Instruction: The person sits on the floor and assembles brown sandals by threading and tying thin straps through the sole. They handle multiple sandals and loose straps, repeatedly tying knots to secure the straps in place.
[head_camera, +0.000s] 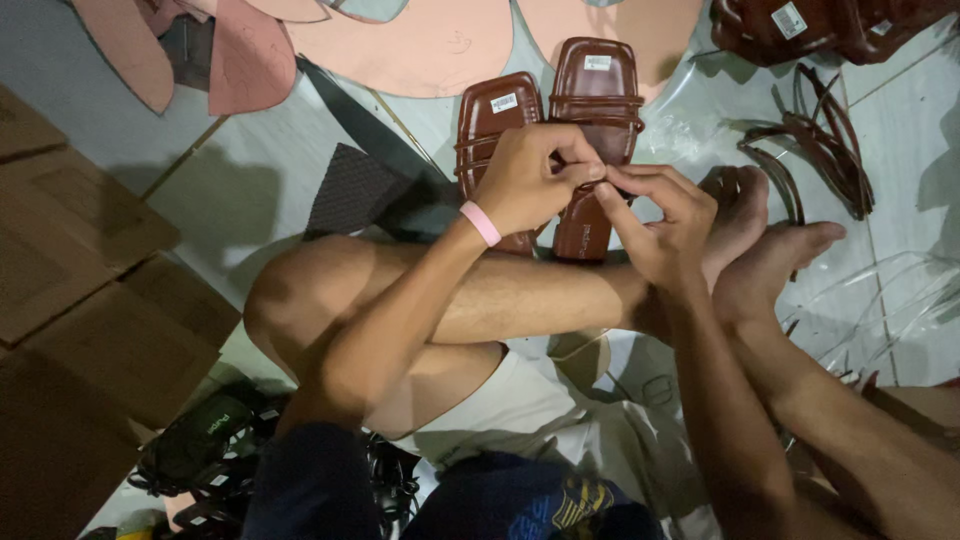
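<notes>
Two brown strappy sandals lie side by side on the pale floor, the left sandal (493, 120) and the right sandal (597, 90), each with a small white sticker on the insole. My left hand (530, 178), with a pink band on the wrist, and my right hand (660, 215) meet fingertip to fingertip over the right sandal's straps, pinching something too small to make out. My crossed bare legs and feet (760, 250) lie just below the hands.
Pink cut-out sheets (400, 45) lie at the top. Loose brown straps (815, 145) and more brown sandals (800, 25) sit at the right. A dark textured mat (350, 190) is left of the sandals, cardboard (70, 300) at far left, black sandals (210, 450) at bottom left.
</notes>
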